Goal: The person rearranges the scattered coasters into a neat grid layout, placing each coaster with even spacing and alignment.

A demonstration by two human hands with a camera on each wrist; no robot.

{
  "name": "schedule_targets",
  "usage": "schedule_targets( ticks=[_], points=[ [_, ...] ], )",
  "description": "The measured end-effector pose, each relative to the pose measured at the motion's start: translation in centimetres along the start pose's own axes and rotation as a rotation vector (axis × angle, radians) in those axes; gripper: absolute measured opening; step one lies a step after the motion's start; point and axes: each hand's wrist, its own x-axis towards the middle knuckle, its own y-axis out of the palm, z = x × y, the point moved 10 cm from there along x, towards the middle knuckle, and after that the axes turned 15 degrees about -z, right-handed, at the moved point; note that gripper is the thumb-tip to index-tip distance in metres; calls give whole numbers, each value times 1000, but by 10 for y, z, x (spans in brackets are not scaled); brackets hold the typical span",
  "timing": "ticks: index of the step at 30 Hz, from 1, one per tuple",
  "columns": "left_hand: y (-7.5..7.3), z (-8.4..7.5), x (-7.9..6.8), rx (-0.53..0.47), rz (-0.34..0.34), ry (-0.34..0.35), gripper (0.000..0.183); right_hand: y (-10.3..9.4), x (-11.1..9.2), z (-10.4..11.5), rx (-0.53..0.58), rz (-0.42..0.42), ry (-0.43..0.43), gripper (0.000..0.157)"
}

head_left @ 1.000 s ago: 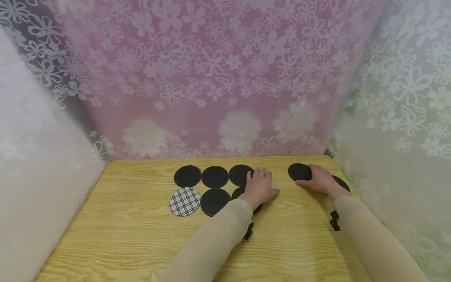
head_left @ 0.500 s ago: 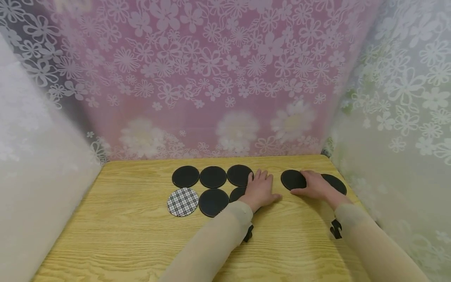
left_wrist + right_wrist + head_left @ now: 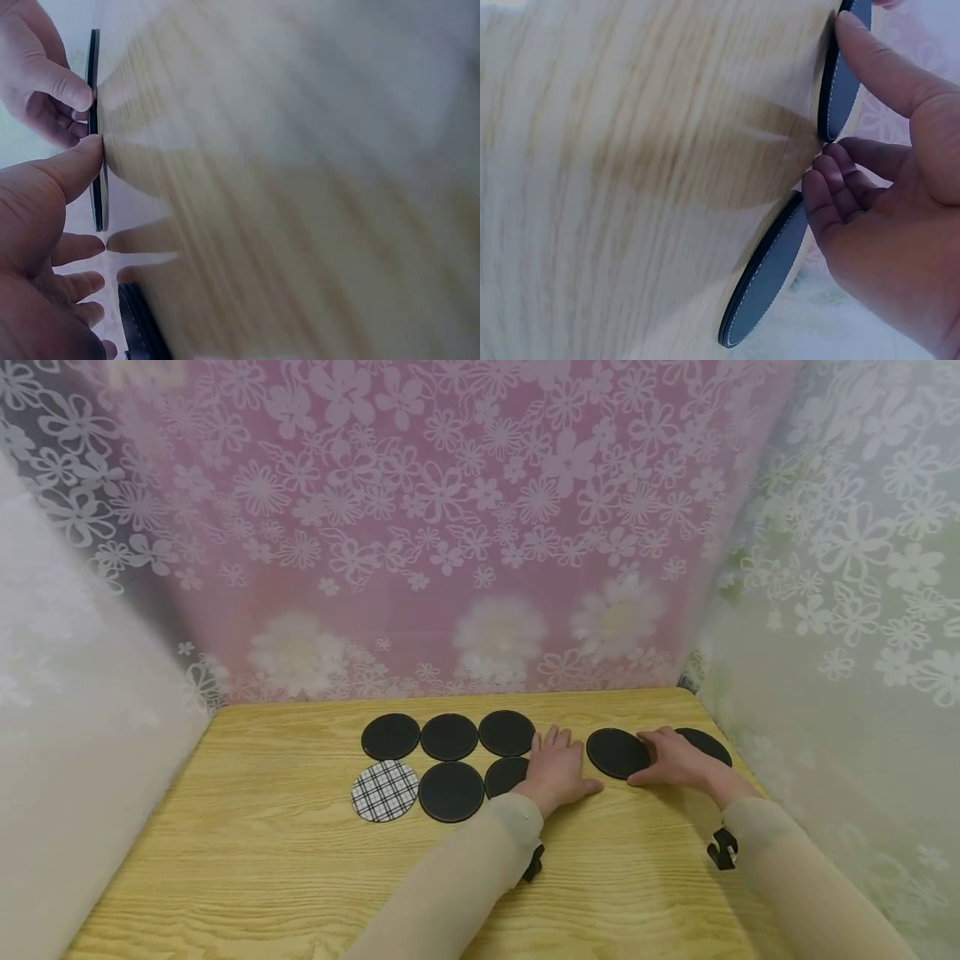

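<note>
Near the right side of the table, my right hand (image 3: 671,757) grips a round black coaster (image 3: 617,753) by its right edge. In the right wrist view, the thumb lies on the rim of this stitched coaster (image 3: 846,90), with the other fingers curled near its edge. Left of it, my left hand (image 3: 557,770) rests with fingers spread, partly covering a black coaster (image 3: 504,774) in the nearer row. Beyond the right hand lies another black coaster (image 3: 705,745), partly hidden by that hand.
Several black coasters, including one at the far left (image 3: 390,737), lie edge to edge in two rows on the wooden table (image 3: 285,877). A white plaid coaster (image 3: 385,791) begins the nearer row. Flowered curtains (image 3: 495,527) enclose the table's back and sides.
My right hand has slid the gripped coaster left and slightly nearer, toward the left hand. The left hand has shifted slightly right, staying spread near the rows.
</note>
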Motion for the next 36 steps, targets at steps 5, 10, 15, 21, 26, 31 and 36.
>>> schedule_targets(
  ticks=[5,10,15,21,26,31,36],
  points=[
    [-7,-6,-4,12,-28,-6,75,-2,-3,3,10,27,12,99],
    [-10,-12,-5,35,-51,-15,68,-1,-3,2,31,54,53,92],
    [-15,-16,-7,48,-84,-35,59,2,-5,0,76,67,83,89],
    [-15,-14,-7,37,-101,-99,55,4,-8,3,115,47,79,82],
    [-14,-11,-6,7,-109,-138,54,7,-8,9,151,44,79,87],
    [-13,-10,-6,-22,-100,-164,55,9,-9,10,131,54,108,92],
    [-12,-9,-5,-40,-85,-191,58,8,-11,12,133,44,122,87]
  ],
)
